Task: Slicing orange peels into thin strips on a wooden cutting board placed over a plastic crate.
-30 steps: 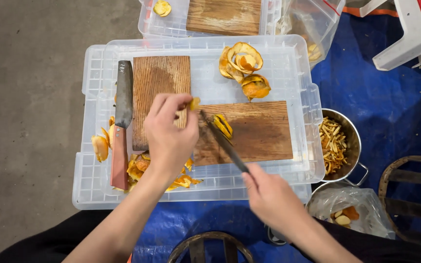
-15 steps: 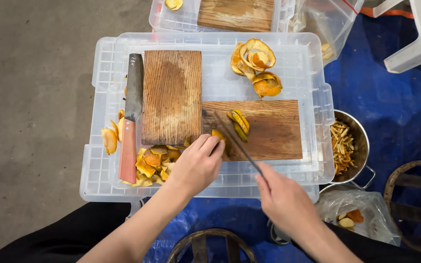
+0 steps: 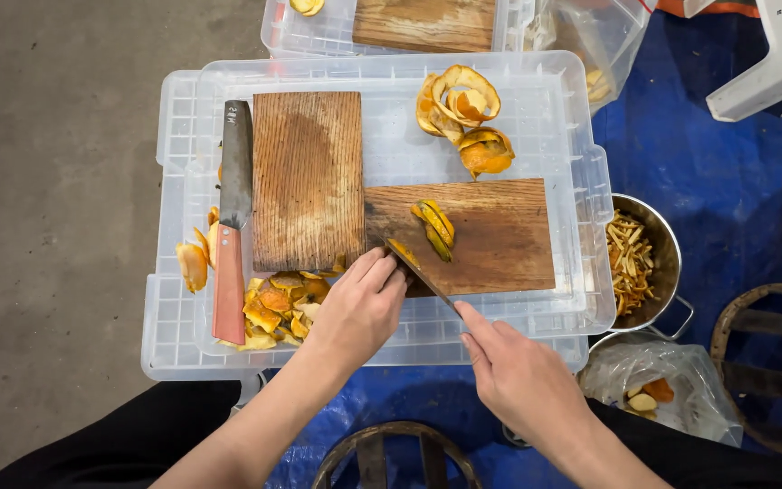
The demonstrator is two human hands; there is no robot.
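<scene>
My right hand grips a thin dark knife, its blade angled up-left onto the near left corner of a horizontal wooden board. My left hand lies just left of the blade. Its fingertips pin a small orange peel piece at that corner. Two more peel strips lie in the middle of the board. A second, upright wooden board touches it on the left. Both boards rest on a clear plastic box lid.
A cleaver with a reddish handle lies left of the boards, above a peel pile. Curled peels sit at the back. A metal pot of peel strips, a plastic bag and a white stool stand to the right.
My left hand has pulled back from the middle of the boards to the near corner of the horizontal board. The knife tip stays on that board.
</scene>
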